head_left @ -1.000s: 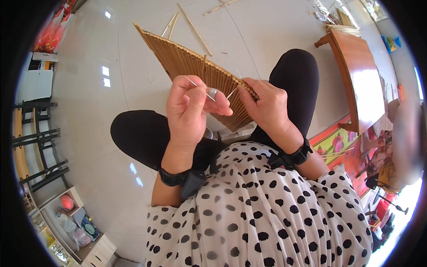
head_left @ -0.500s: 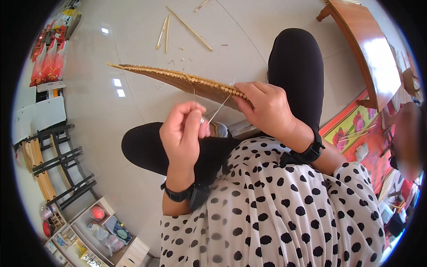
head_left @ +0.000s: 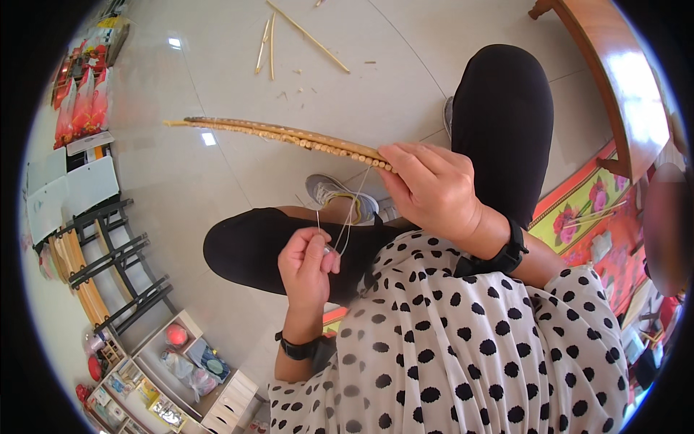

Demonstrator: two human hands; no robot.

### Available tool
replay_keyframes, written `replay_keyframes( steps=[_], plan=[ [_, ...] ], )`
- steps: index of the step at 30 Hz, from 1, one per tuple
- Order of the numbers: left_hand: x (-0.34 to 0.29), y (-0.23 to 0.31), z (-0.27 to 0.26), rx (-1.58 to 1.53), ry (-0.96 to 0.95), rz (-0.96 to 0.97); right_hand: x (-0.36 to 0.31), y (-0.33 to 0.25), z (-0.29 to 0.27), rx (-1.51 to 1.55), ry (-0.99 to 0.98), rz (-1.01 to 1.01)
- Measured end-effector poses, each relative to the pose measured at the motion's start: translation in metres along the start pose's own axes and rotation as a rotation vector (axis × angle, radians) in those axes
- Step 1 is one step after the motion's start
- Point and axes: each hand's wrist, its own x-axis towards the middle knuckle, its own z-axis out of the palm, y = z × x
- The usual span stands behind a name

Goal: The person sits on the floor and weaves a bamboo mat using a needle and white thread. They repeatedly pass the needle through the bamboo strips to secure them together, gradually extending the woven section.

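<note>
A flat panel of tan plant stalks (head_left: 289, 139), bound side by side, is held up and seen nearly edge-on, its row of round cut ends facing me. My right hand (head_left: 434, 188) pinches its right end, thumb beneath and fingers over the top. Lower and to the left, my left hand (head_left: 307, 264) is closed on a thin needle (head_left: 318, 218) that points up from the fingers. A silvery ring-like piece (head_left: 328, 249) shows at those fingers. Pale thread (head_left: 356, 202) runs in a loop from the left hand up to the panel beside my right hand.
Loose stalks (head_left: 307, 36) and small scraps lie on the tiled floor ahead. A brown wooden table (head_left: 614, 72) stands at the right, above a floral mat (head_left: 585, 202). Black-framed folding furniture (head_left: 108, 260) and an open shelf unit (head_left: 173, 362) line the left side.
My left hand has moved down, away from the panel, with the needle. The thread now hangs as a longer loop. The panel has tipped to a more edge-on angle in my right hand.
</note>
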Motion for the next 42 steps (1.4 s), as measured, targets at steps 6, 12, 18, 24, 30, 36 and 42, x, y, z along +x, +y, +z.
replay_keyframes(
  steps=[6, 12, 18, 24, 30, 36, 42],
  plan=[
    [0.021, 0.052, 0.010, 0.041, -0.011, 0.483, 0.018, 0.005, -0.009, 0.046, -0.050, 0.166],
    [0.038, 0.074, 0.050, 0.347, -0.099, 0.613, 0.022, 0.001, -0.010, 0.050, -0.125, 0.294],
    [0.063, 0.035, 0.064, 0.611, -0.099, 0.737, 0.018, -0.002, -0.012, 0.084, -0.109, 0.529],
    [0.070, 0.025, 0.070, 0.789, -0.062, 0.812, 0.017, -0.003, -0.006, 0.047, -0.065, 0.537],
    [0.075, 0.024, 0.070, 0.864, -0.069, 0.861, 0.017, -0.005, -0.004, 0.010, -0.076, 0.537],
    [0.078, 0.023, 0.073, 0.851, -0.067, 0.882, 0.015, -0.002, -0.001, 0.021, -0.039, 0.518],
    [0.080, 0.024, 0.075, 0.863, -0.076, 0.872, 0.016, -0.004, -0.003, 0.015, -0.068, 0.540]
  ],
)
